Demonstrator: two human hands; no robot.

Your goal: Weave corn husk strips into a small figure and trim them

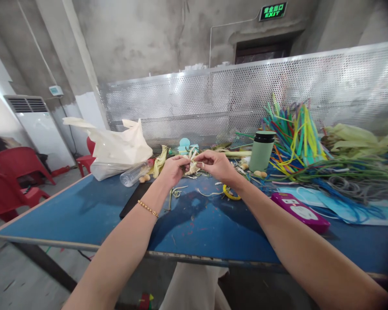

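Observation:
My left hand (177,168), with a gold bead bracelet on its wrist, pinches one side of a small pale bundle of husk strips (193,167) above the blue table (187,232). On the other side of the bundle, my right hand (216,165) closes thumb and fingers on it. Thin strips stick up between the two hands. Loose green strands (174,193) lie below my left hand, and a yellow ring (231,193) lies below my right wrist.
Left: a cream plastic bag (121,148), a clear bottle (134,174) and a black flat object (134,200). Right: a green canister (261,153), a magenta box (299,212), coloured strips (305,137) and blue masks (345,206). A perforated metal panel (181,103) stands behind.

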